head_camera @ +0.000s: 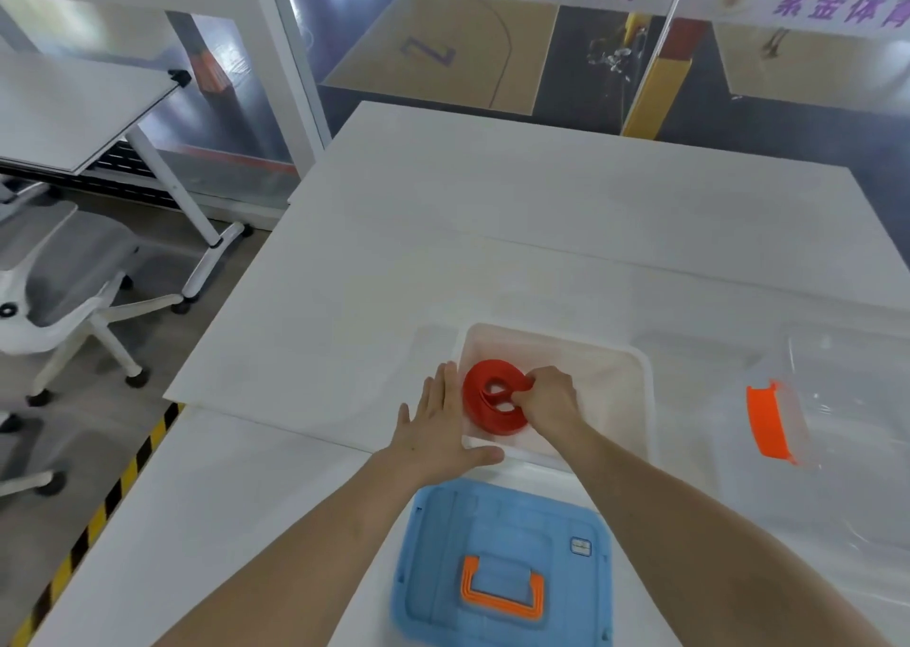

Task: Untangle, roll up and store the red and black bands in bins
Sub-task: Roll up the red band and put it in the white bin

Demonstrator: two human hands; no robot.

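Head view — the right hand (546, 402) is inside the open translucent bin (610, 375), and its grip is closed on the red band (475, 400). Fingers curl over the coil's near-right edge and into its middle. The band is rolled into a flat ring lying on the bin floor with the hole facing up, so it has no long axis to line up. From the grip, the bulk of the coil extends leftward toward the bin's left wall.

The left hand (438, 430) is flat with fingers straight, holding nothing. It lies just left of that wall, thumb against the bin's near corner — beside the coil but outside the bin, so the right hand is plainly the nearer one.

On the desk (443, 228) nearer the person than the grip lies a blue lid (502, 523) with an orange handle (502, 592). Well to the right of the grip stands a clear container (837, 400) with an orange latch (768, 420). No black band is in view.

As I judge it, the red band is nearly stored; the loose inner loops may spring open when released.
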